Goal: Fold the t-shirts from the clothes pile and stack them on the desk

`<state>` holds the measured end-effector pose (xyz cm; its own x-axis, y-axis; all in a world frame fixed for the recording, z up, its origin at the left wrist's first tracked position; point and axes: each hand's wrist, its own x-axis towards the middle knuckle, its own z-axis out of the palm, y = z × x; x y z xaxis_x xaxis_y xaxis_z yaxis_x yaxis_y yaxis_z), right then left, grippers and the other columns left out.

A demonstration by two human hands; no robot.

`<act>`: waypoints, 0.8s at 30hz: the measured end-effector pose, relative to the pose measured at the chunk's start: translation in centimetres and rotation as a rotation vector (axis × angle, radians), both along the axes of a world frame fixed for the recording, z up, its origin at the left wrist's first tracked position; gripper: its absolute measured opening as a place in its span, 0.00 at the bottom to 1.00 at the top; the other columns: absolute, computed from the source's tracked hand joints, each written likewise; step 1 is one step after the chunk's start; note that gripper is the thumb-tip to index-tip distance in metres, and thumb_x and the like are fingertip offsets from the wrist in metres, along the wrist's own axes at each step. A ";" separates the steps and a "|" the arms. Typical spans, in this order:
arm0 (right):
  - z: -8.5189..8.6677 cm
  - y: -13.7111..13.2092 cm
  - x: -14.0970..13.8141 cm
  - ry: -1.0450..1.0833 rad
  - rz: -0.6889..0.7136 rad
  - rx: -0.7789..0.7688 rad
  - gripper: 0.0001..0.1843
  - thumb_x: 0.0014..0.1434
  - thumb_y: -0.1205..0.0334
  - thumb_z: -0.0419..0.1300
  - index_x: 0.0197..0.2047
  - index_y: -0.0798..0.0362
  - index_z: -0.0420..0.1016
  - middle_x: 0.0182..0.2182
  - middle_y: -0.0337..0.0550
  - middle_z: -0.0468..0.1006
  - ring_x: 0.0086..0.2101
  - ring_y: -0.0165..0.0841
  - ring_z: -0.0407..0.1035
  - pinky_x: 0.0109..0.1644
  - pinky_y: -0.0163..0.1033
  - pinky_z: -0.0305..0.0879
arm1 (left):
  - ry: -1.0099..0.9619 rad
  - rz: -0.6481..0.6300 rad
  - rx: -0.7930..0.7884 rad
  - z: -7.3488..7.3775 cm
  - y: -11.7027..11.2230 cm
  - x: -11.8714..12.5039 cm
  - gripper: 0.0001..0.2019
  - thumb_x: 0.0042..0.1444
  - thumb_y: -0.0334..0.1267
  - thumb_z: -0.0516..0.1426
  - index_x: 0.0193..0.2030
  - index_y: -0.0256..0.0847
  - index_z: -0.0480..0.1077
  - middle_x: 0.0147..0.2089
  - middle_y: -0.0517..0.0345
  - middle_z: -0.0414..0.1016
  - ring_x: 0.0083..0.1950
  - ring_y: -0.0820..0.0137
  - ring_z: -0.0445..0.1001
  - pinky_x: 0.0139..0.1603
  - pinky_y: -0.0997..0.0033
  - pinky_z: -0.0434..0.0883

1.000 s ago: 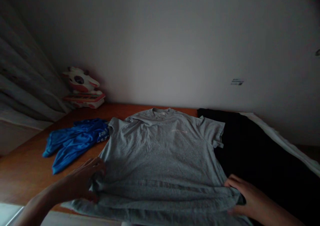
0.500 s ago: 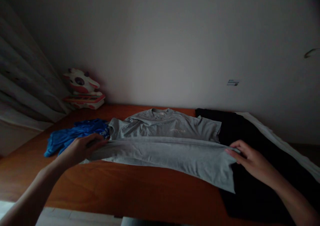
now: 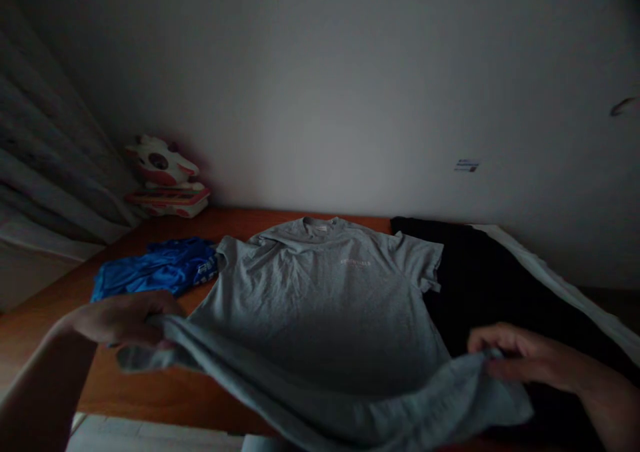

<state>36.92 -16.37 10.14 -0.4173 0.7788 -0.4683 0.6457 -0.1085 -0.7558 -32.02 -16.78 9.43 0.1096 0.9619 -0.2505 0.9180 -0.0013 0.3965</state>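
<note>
From where I stand, a grey T-shirt (image 3: 320,292) lies across a brown table (image 3: 165,392), collar (image 3: 320,226) toward the wall (image 3: 330,105), near end lifted. The person's left hand (image 3: 125,317) is closed around one bottom corner; the right hand (image 3: 530,357) pinches the other, the cloth sagging between. Left lies a blue garment (image 3: 155,267); right, black cloth (image 3: 485,279) beneath one sleeve (image 3: 423,255).

Bare hands (image 3: 123,317), blurred fingers (image 3: 493,337), slim bare wrists (image 3: 583,372), forearms (image 3: 40,389) uncovered where visible
</note>
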 end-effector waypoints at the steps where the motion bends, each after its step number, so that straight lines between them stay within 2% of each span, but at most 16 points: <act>1: -0.4 1.0 -0.8 -0.012 -0.062 0.095 0.29 0.52 0.31 0.63 0.40 0.49 0.82 0.34 0.45 0.82 0.36 0.41 0.75 0.40 0.40 0.71 | -0.066 -0.058 -0.118 0.8 1.6 0.6 0.26 0.45 0.62 0.59 0.38 0.42 0.80 0.35 0.57 0.83 0.36 0.60 0.78 0.38 0.66 0.75; 2: -1.0 2.0 -1.6 -0.030 -0.141 0.209 0.30 0.53 0.31 0.60 0.42 0.49 0.81 0.36 0.45 0.82 0.38 0.42 0.75 0.42 0.41 0.71 | -0.104 -0.049 -0.072 1.2 3.2 1.4 0.26 0.50 0.59 0.56 0.45 0.41 0.79 0.42 0.56 0.84 0.42 0.59 0.79 0.46 0.65 0.75; 4: -2.8 3.8 -3.1 -0.084 -0.285 0.424 0.31 0.55 0.31 0.57 0.44 0.50 0.80 0.38 0.46 0.82 0.40 0.43 0.76 0.45 0.42 0.72 | -0.054 0.006 0.078 0.8 5.8 3.0 0.26 0.59 0.53 0.51 0.50 0.36 0.77 0.47 0.51 0.83 0.47 0.58 0.79 0.52 0.63 0.72; 5: -3.8 4.4 -3.7 -0.118 -0.332 0.503 0.31 0.57 0.32 0.55 0.45 0.50 0.79 0.37 0.47 0.82 0.39 0.43 0.76 0.45 0.43 0.72 | -0.007 0.051 0.154 -0.2 6.6 3.7 0.26 0.62 0.52 0.48 0.52 0.35 0.76 0.48 0.48 0.82 0.49 0.57 0.79 0.53 0.62 0.72; 7: -6.3 4.9 -4.8 -0.182 -0.363 0.653 0.29 0.59 0.35 0.53 0.45 0.51 0.79 0.37 0.49 0.82 0.40 0.44 0.77 0.48 0.46 0.73 | 0.066 0.076 0.277 -3.0 7.2 5.0 0.26 0.65 0.51 0.46 0.54 0.34 0.74 0.53 0.43 0.80 0.53 0.55 0.78 0.57 0.59 0.71; 10: -9.9 4.4 -6.2 -0.260 -0.267 0.877 0.26 0.61 0.38 0.55 0.47 0.50 0.78 0.47 0.53 0.79 0.49 0.46 0.75 0.57 0.51 0.70 | 0.117 0.000 0.421 -7.5 6.4 6.4 0.30 0.63 0.58 0.51 0.60 0.37 0.72 0.62 0.40 0.74 0.63 0.52 0.72 0.65 0.54 0.66; 13: -12.3 3.3 -7.0 -0.335 -0.155 0.966 0.25 0.64 0.40 0.56 0.54 0.47 0.76 0.59 0.53 0.73 0.57 0.47 0.70 0.61 0.53 0.67 | 0.133 -0.070 0.479 -10.1 4.9 7.0 0.33 0.62 0.61 0.52 0.68 0.44 0.65 0.67 0.44 0.69 0.67 0.51 0.68 0.68 0.49 0.63; 15: -12.9 2.7 -7.0 -0.374 -0.133 0.970 0.23 0.66 0.41 0.55 0.55 0.46 0.76 0.60 0.52 0.72 0.57 0.48 0.70 0.61 0.54 0.68 | 0.129 -0.091 0.485 -10.5 4.1 7.1 0.31 0.65 0.59 0.51 0.69 0.47 0.65 0.67 0.47 0.69 0.66 0.53 0.69 0.68 0.50 0.64; 17: -12.8 2.4 -6.8 -0.395 -0.127 0.954 0.22 0.66 0.42 0.55 0.53 0.45 0.77 0.57 0.52 0.74 0.54 0.47 0.72 0.60 0.54 0.68 | 0.126 -0.092 0.494 -10.4 3.5 7.0 0.28 0.66 0.57 0.51 0.67 0.47 0.67 0.65 0.47 0.71 0.64 0.54 0.71 0.67 0.51 0.66; 24: -10.1 1.1 -5.4 -0.319 -0.060 0.720 0.14 0.64 0.55 0.52 0.42 0.47 0.78 0.43 0.48 0.78 0.45 0.42 0.76 0.53 0.47 0.71 | 0.154 -0.075 0.409 -9.0 0.7 6.3 0.29 0.63 0.60 0.52 0.63 0.47 0.71 0.61 0.47 0.76 0.61 0.52 0.74 0.64 0.53 0.70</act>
